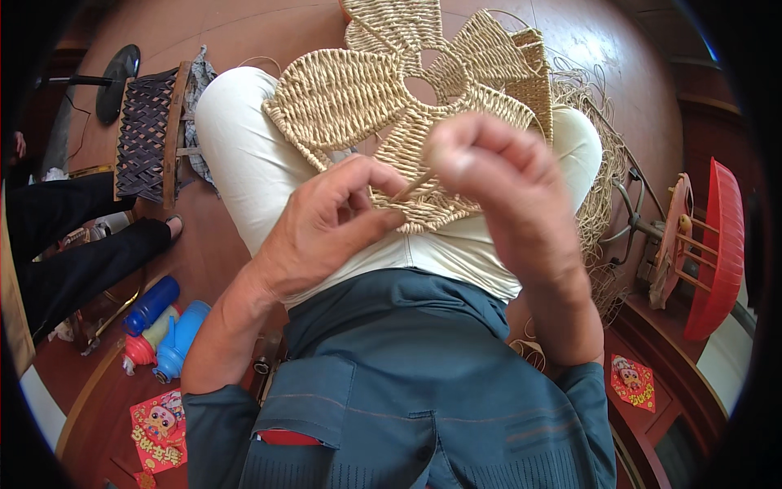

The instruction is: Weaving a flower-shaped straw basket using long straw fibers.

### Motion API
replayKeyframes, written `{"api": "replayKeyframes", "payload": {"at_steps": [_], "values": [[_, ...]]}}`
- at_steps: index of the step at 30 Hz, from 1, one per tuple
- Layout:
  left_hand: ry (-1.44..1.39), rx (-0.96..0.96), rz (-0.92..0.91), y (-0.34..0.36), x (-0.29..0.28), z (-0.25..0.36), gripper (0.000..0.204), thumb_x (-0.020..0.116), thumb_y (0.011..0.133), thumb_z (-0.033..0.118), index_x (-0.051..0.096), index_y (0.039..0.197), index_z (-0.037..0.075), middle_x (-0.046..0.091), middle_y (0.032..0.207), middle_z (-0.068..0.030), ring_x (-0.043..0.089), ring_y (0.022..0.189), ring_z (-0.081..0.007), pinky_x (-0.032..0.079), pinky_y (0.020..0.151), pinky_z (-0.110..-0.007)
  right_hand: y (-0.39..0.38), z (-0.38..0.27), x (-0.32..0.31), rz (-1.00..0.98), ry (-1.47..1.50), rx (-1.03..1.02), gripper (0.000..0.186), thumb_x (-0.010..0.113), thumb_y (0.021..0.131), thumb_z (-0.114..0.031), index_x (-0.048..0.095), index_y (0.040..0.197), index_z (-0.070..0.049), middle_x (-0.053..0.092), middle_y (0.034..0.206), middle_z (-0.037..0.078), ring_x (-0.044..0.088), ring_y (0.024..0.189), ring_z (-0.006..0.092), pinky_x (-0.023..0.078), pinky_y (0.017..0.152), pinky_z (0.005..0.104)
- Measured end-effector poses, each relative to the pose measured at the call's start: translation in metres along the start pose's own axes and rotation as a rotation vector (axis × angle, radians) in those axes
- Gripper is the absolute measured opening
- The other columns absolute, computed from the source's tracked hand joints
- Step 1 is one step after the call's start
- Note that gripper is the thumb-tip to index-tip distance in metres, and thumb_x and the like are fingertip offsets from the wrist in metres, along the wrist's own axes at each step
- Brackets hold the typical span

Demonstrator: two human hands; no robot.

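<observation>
A flower-shaped woven straw piece (342,96), with broad petals around a round central opening, rests across my lap and knees. My left hand (318,224) is at the edge of the nearest petal, thumb and forefinger pinched on a short stretch of straw cord (417,186). Just right of it, my right hand (509,167) is raised over the same petal and smeared by motion. Its fingers are curled in around the cord's other end, which runs between the two hands. The right fingertips are partly hidden by the blur.
Loose straw cord (599,138) lies heaped beside my right knee. A red plastic basin (715,253) stands at the far right. To the left are a dark woven-seat stool (147,134), another person's legs (90,261) and a blue thermos flask (181,338).
</observation>
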State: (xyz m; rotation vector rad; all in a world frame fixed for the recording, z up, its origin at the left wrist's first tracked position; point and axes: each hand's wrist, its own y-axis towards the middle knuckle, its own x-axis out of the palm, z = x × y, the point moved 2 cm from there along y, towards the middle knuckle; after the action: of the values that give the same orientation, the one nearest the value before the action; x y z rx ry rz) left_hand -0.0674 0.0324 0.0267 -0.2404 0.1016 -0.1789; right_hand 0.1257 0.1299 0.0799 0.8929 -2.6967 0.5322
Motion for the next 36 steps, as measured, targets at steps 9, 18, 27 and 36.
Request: {"api": "replayKeyframes", "payload": {"at_steps": [9,18,27,36], "values": [[-0.396,-0.170,-0.060,-0.045,-0.055,-0.015,0.028,0.074,0.109,0.025,0.069,0.125,0.002,0.058,0.089,0.0061,0.053,0.080,-0.0032,0.044,0.072,-0.022,0.003,-0.001,-0.059,0.176,0.127,-0.007,0.024,0.077,0.104,-0.024,0.077,0.114,-0.003,0.067,0.094,-0.003,0.056,0.085,0.0054,0.045,0.076,0.0236],[-0.438,-0.119,0.475,-0.053,-0.122,-0.043,0.020,0.061,0.114,0.022,0.065,0.125,0.006,0.031,0.068,0.0155,0.024,0.054,0.0033,0.022,0.046,-0.017,-0.001,0.028,-0.052,0.224,-0.343,-0.110,0.021,0.077,0.107,-0.026,0.078,0.113,-0.005,0.074,0.090,0.000,0.062,0.075,0.0060,0.054,0.069,0.0222],[-0.549,-0.286,0.558,-0.055,-0.125,-0.055,0.014,0.058,0.114,0.018,0.065,0.123,0.010,0.032,0.067,0.0141,0.025,0.050,0.0023,0.021,0.043,-0.017,-0.020,0.065,-0.012,0.126,-0.946,-0.252,0.011,0.081,0.095,-0.006,0.079,0.106,-0.005,0.069,0.093,0.009,0.069,0.077,0.0207,0.057,0.067,0.0343],[-0.512,-0.239,0.568,-0.048,-0.134,-0.049,0.014,0.058,0.114,0.018,0.065,0.123,0.010,0.034,0.067,0.0137,0.025,0.050,0.0021,0.022,0.044,-0.017,-0.010,0.089,0.009,0.165,-1.245,-0.410,0.012,0.084,0.094,-0.021,0.081,0.097,-0.011,0.063,0.082,0.006,0.068,0.070,0.0269,0.055,0.065,0.0417]]}}
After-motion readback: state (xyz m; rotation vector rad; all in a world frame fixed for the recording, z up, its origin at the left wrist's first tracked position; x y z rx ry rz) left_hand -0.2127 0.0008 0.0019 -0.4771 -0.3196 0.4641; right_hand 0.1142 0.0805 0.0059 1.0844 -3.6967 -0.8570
